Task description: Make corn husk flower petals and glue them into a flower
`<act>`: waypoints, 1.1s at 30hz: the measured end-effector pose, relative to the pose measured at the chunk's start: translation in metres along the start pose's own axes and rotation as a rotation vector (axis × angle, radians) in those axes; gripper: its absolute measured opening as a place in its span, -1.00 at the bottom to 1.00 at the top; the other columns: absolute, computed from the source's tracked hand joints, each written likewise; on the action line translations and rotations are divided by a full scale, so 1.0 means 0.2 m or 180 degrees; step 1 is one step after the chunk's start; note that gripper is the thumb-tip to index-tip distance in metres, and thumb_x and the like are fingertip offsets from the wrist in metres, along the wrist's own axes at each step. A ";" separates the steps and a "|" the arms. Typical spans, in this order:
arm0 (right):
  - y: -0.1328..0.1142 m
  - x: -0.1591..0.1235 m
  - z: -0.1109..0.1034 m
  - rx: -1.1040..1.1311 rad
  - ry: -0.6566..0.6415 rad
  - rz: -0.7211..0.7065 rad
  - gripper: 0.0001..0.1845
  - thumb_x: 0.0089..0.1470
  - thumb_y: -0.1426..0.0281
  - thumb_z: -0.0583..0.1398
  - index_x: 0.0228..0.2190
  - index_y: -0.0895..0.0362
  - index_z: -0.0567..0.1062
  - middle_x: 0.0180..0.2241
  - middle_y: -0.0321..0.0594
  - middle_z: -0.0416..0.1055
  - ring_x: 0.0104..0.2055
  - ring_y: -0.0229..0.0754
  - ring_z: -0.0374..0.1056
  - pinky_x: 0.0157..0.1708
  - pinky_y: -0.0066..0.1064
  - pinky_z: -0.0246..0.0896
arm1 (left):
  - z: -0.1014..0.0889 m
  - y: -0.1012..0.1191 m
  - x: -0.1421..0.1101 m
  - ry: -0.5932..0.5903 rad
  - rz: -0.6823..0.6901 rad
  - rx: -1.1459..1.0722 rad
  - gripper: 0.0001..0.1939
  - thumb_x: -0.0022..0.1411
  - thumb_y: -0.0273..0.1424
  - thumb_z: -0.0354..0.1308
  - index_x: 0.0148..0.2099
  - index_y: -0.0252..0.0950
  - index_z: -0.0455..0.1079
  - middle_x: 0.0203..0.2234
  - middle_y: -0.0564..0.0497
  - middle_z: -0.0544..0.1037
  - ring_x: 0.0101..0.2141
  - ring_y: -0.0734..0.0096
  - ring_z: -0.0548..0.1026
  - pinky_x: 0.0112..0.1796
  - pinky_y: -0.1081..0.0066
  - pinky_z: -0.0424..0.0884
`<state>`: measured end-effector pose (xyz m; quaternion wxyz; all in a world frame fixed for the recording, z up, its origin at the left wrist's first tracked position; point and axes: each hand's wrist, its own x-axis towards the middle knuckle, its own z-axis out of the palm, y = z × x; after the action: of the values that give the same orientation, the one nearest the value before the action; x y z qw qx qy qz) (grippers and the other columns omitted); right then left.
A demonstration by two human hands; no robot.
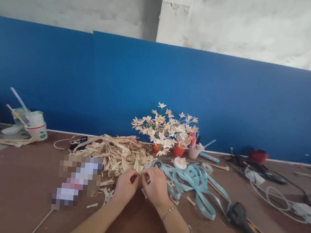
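My left hand (126, 187) and my right hand (156, 184) are close together at the front edge of a heap of dry corn husks (116, 151). Thumb and fingers of each hand are pinched, the fingertips almost meeting. Whatever lies between them is too small to make out. A pale yellow-green husk strip (137, 162) rises just behind the fingertips, and I cannot tell if it is held. Beyond the hands, cream husk flowers (158, 126) stand in red paper cups (179, 150). Right of my right hand lies a tangle of light blue ribbon (193, 180).
A black-handled tool (250, 228) lies at right, near white cables (274, 201). A blurred-out phone-like object (77, 184) with a cord lies left of my left hand. A white cup (37, 130) stands far left, a pen cup (194, 150) behind the ribbon. A blue panel (114, 87) closes the back.
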<state>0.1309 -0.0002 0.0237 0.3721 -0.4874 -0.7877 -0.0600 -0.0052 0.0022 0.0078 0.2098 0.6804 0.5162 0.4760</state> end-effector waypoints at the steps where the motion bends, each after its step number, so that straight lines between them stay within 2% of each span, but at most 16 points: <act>1: 0.00 0.00 0.00 -0.0008 0.0009 0.0000 -0.90 -0.02 0.53 0.12 -0.50 0.14 0.39 -0.50 -0.25 0.36 -0.38 -0.18 0.23 -0.36 -0.39 -0.03 | 0.00 0.00 0.00 -0.0001 0.0008 0.0019 -0.85 0.02 -0.47 0.01 -0.51 -0.27 0.39 -0.58 0.02 0.39 -0.50 0.38 0.35 -0.44 0.44 0.22; 7: 0.00 0.00 0.00 0.0092 0.0054 0.0041 -0.92 -0.03 0.53 0.11 -0.49 0.13 0.38 -0.49 -0.24 0.37 -0.37 -0.18 0.25 -0.35 -0.39 0.02 | 0.00 -0.01 0.00 0.0008 -0.0044 -0.0075 -0.85 0.02 -0.45 0.03 -0.52 -0.26 0.40 -0.58 0.02 0.40 -0.50 0.37 0.36 -0.43 0.43 0.23; 9: 0.00 0.00 0.00 0.0237 0.0088 0.0082 -0.93 -0.05 0.50 0.13 -0.43 0.14 0.39 -0.45 -0.23 0.38 -0.34 -0.16 0.27 -0.31 -0.38 0.06 | 0.00 -0.02 0.01 0.0092 -0.0165 -0.0185 -0.86 0.01 -0.43 0.05 -0.51 -0.26 0.42 -0.57 0.01 0.44 -0.49 0.35 0.38 -0.42 0.41 0.26; 11: 0.00 0.00 0.00 0.0504 0.0210 0.0204 -0.86 -0.06 0.45 0.14 -0.35 0.15 0.39 -0.39 -0.20 0.39 -0.30 -0.14 0.29 -0.27 -0.36 0.10 | 0.00 -0.03 0.02 0.0222 -0.0299 -0.0365 -0.87 0.00 -0.41 0.08 -0.50 -0.25 0.43 -0.55 0.01 0.48 -0.47 0.33 0.41 -0.39 0.38 0.30; 14: 0.01 0.00 0.01 0.1175 0.0349 0.0808 -0.83 -0.01 0.37 0.10 -0.31 0.16 0.37 -0.40 -0.20 0.39 -0.35 -0.19 0.29 -0.30 -0.39 0.16 | 0.00 -0.04 0.03 0.0369 -0.0352 -0.0570 -0.88 0.00 -0.37 0.10 -0.48 -0.24 0.46 -0.53 0.00 0.52 -0.45 0.30 0.44 -0.37 0.36 0.34; 17: 0.02 0.02 0.02 0.2005 0.0204 0.1482 -0.81 0.03 0.30 0.06 -0.46 0.14 0.37 -0.52 -0.29 0.34 -0.46 -0.24 0.24 -0.45 -0.46 0.13 | 0.00 -0.04 0.03 0.0385 -0.0253 -0.0613 -0.88 0.00 -0.37 0.11 -0.47 -0.24 0.47 -0.52 -0.01 0.52 -0.44 0.30 0.44 -0.37 0.36 0.35; 21: 0.03 0.04 0.02 0.2744 0.0015 0.1819 -0.75 -0.05 0.27 0.10 -0.63 0.14 0.31 -0.64 -0.37 0.19 -0.54 -0.30 0.13 -0.51 -0.49 0.05 | 0.00 -0.04 0.03 0.0229 -0.0125 -0.0588 -0.86 0.03 -0.39 0.10 -0.45 -0.24 0.48 -0.51 -0.01 0.50 -0.44 0.33 0.44 -0.38 0.39 0.35; 26: 0.03 0.04 0.01 0.2881 -0.0093 0.2016 -0.76 -0.12 0.28 0.12 -0.68 0.14 0.29 -0.69 -0.41 0.13 -0.58 -0.33 0.07 -0.56 -0.51 0.00 | 0.01 -0.04 0.02 0.0206 -0.0053 -0.0508 -0.88 0.03 -0.41 0.10 -0.44 -0.23 0.48 -0.48 -0.02 0.50 -0.41 0.31 0.44 -0.37 0.38 0.36; 30: 0.03 0.04 0.02 0.2711 -0.0079 0.1940 -0.77 -0.13 0.29 0.12 -0.68 0.15 0.31 -0.69 -0.41 0.14 -0.58 -0.33 0.09 -0.56 -0.51 0.01 | 0.00 -0.04 0.02 0.0300 -0.0009 -0.0308 -0.82 -0.03 -0.43 0.14 -0.29 -0.24 0.46 -0.34 -0.05 0.50 -0.33 0.26 0.45 -0.28 0.31 0.38; 33: 0.02 0.04 0.02 0.2571 -0.0080 0.1860 -0.79 -0.13 0.31 0.11 -0.67 0.15 0.32 -0.69 -0.40 0.16 -0.59 -0.32 0.09 -0.56 -0.51 0.02 | -0.01 -0.03 0.01 0.0357 0.0148 -0.0142 -0.82 -0.03 -0.47 0.12 -0.31 -0.24 0.44 -0.32 -0.06 0.48 -0.26 0.24 0.44 -0.21 0.28 0.36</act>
<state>0.1309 0.0090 0.0246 0.5229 -0.5054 -0.5829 0.3625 -0.0090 0.0059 0.0051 0.1845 0.6596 0.5005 0.5295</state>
